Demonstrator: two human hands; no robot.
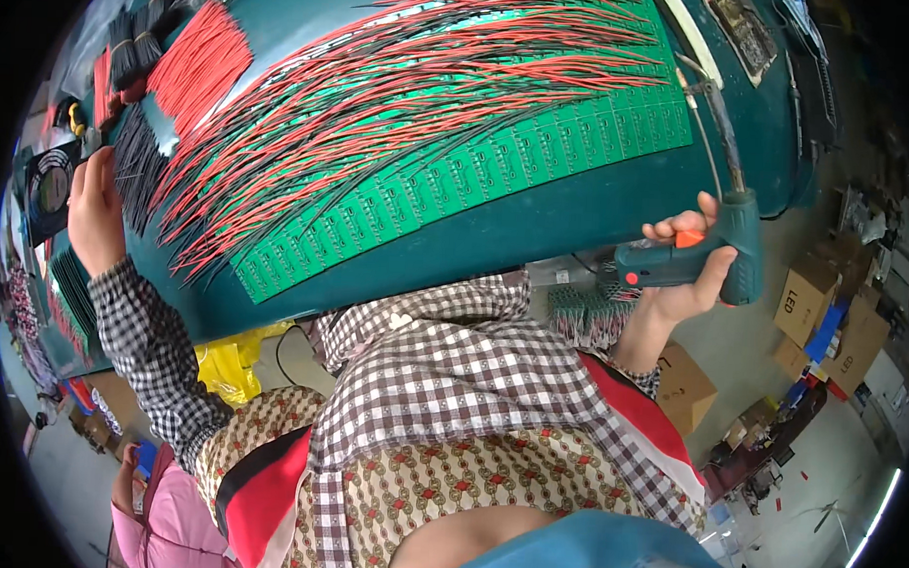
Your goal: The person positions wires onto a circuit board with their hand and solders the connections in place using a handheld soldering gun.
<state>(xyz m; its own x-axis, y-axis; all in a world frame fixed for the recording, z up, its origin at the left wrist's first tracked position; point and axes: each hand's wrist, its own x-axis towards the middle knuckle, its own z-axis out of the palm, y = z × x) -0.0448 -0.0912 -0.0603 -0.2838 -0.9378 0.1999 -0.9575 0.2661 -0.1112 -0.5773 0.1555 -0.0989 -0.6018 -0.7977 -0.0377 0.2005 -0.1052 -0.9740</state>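
My right hand [682,292] is wrapped round the grip of a dark green soldering gun [738,244] with an orange trigger. Its metal barrel and thin feed tube point away over the table's right side. On the table lies a large green sheet of circuit boards [458,189], with rows of red and black wires [381,101] fanned across it to the left. At the far left my left hand [94,216] is closed, fingertips together beside a pile of black wires [136,168]. What the fingertips hold, if anything, is too small to make out.
Red wires [200,63] lie piled at the back left, near banded dark bundles [132,47]. A small black fan [49,185] stands by my left hand. Cardboard boxes [809,296] sit on the floor at right. A person in pink [176,520] is at lower left.
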